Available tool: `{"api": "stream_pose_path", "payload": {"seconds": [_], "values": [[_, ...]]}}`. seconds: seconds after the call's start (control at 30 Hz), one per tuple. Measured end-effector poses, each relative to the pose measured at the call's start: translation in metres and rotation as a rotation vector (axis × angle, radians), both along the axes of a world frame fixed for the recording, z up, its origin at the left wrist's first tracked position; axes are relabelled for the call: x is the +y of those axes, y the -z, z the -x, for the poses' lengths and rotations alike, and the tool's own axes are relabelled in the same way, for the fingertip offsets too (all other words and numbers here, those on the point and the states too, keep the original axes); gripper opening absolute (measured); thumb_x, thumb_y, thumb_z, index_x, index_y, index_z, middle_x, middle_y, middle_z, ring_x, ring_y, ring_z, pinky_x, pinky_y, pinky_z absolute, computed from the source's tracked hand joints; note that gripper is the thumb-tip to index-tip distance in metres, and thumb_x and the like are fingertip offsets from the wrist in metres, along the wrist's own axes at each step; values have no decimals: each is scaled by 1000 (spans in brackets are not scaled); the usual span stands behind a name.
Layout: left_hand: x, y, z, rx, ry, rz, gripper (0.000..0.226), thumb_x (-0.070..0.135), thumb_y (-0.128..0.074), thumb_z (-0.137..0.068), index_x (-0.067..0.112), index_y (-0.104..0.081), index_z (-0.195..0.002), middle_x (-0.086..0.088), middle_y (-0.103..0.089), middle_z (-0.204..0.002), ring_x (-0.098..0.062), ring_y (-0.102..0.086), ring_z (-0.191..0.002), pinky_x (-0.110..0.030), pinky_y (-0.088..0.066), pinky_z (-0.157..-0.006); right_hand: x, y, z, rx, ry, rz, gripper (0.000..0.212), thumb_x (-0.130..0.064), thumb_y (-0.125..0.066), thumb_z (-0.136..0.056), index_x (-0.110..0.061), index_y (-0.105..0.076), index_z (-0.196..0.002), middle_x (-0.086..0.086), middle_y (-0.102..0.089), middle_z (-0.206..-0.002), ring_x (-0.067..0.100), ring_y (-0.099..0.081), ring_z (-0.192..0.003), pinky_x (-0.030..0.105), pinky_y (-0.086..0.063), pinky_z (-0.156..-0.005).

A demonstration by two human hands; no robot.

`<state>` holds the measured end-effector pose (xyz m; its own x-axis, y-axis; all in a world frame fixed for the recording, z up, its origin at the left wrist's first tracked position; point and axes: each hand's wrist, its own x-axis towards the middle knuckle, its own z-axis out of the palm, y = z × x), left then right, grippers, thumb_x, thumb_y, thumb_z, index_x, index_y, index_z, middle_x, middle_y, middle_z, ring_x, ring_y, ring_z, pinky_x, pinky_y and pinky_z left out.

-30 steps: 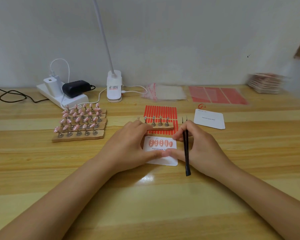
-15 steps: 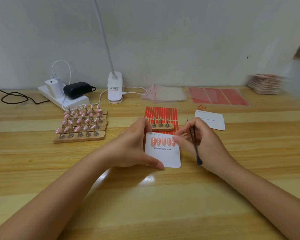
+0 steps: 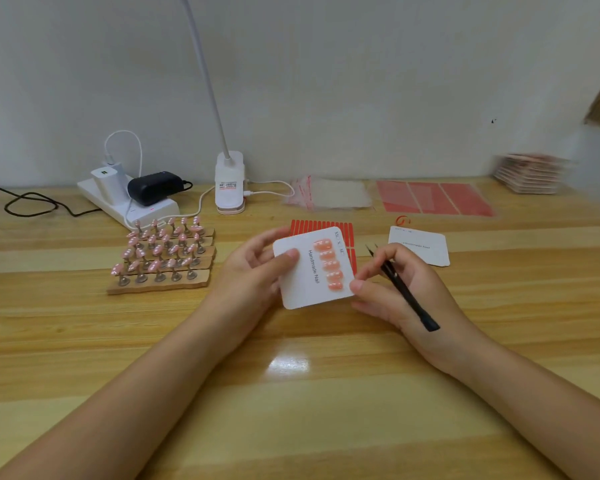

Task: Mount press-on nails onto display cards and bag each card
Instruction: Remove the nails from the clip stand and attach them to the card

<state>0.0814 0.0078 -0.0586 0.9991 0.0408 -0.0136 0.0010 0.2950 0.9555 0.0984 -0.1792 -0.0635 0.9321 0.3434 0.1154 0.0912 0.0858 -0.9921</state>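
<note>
1. At the centre of the frame, a white square paper display card with rounded corners [image 3: 305,271], printed "Handmade Nail", is held up off the light wooden table [image 3: 291,410], turned so its print runs sideways.
2. Five glossy pink press-on nails [image 3: 329,264] sit in a row along the card's right side.
3. The left hand [image 3: 253,268] grips the card's upper left corner, thumb curled on the face, fingers behind.
4. The right hand [image 3: 399,289] pinches the card's lower right edge between thumb and fingertips, while also holding slim black tweezers [image 3: 402,289] across the palm, tips pointing up.
5. The card looks light and fairly stiff, yet likely to bend; edges and corners seem the safest places to hold.
6. The nails appear small, smooth and probably easy to knock loose, so fingers should stay off that row.
7. Clear plastic bags with red strips [image 3: 326,194] lie at upper centre right, well apart from the card.
8. At centre left, wooden strips holding more pink nails on metal stands [image 3: 163,254] wait.
</note>
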Motion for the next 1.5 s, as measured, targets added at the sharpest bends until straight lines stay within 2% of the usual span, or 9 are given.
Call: {"api": "stream_pose_path", "payload": {"seconds": [0.17, 0.27, 0.33, 0.47, 0.57, 0.67, 0.83, 1.3, 1.5], "values": [[-5, 5, 4, 46, 84, 46, 24, 13, -59, -80, 13, -63, -103, -8, -72, -98, -20, -70, -86, -30, -58, -69, 8, 3, 2, -75, 52, 36, 24, 8, -63, -78, -9, -46, -79, -6, -62, -65, 6, -63, -59, 19, -53, -55], [-3, 6, 4, 42, 66, 21, 21, 10, -57, -84, 14, -62, -105, -7, -72, -98, -20, -70, -86, -30, -59, -71, 5, 0, -2, -124, 195, -10, 15, -24, -55, -84, -12, -50, -76, -6, -59, -57, 5, -56, -50, 16, -45, -44], [-3, 6, 4, 37, 80, -13, 20, 8, -56, -86, 13, -63, -103, -6, -73, -95, -18, -70, -83, -29, -58, -69, 0, -1, -6, -174, 268, -12, 34, -48, -41, -82, -20, -60, -74, -6, -54, -52, 6, -47, -47, 16, -39, -43], [-4, 6, 4, 23, 140, -50, 25, 10, -58, -80, 13, -62, -105, -5, -73, -95, -17, -70, -81, -26, -58, -67, -5, -3, -10, -90, 121, -135, 50, -62, -33, -79, -35, -74, -90, -8, -47, -54, 7, -40, -46, 16, -38, -46], [-3, 6, 4, 15, 177, -57, 33, 15, -59, -73, 13, -61, -106, -4, -73, -96, -16, -70, -83, -26, -57, -66, -4, -3, -11, -91, 50, -163, 38, -51, -50, -74, -26, -75, -87, -4, -60, -61, 7, -53, -54, 18, -46, -52], [-4, 6, 4, 14, 181, -52, 33, 15, -59, -73, 14, -61, -106, -4, -73, -94, -15, -70, -81, -23, -56, -62, -4, -3, -9, -141, 72, -150, 30, -43, -59, -68, -17, -64, -83, 6, -69, -65, 11, -61, -53, 19, -50, -54], [-4, 6, 4, 8, 178, -61, 32, 14, -59, -73, 14, -61, -105, -3, -73, -94, -15, -70, -80, -23, -56, -63, -6, -1, -11, -154, 91, -113, 25, -37, -59, -68, -16, -54, -82, 10, -69, -64, 14, -61, -50, 20, -50, -53], [-3, 10, 0, -2, 176, -122, 34, 16, -60, -73, 14, -62, -106, -4, -73, -97, -16, -69, -85, -25, -57, -70, -5, 3, -11, -161, 46, -79, 15, -25, -58, -75, -15, -54, -86, 8, -66, -59, 12, -58, -49, 19, -49, -52], [-3, 9, 0, 1, 185, -159, 22, 7, -56, -86, 16, -62, -105, -2, -73, -97, -15, -69, -85, -23, -56, -71, -3, 2, -11, -127, 9, -63, 14, -23, -57, -76, -14, -54, -86, 6, -65, -58, 10, -55, -47, 18, -48, -51]]}}
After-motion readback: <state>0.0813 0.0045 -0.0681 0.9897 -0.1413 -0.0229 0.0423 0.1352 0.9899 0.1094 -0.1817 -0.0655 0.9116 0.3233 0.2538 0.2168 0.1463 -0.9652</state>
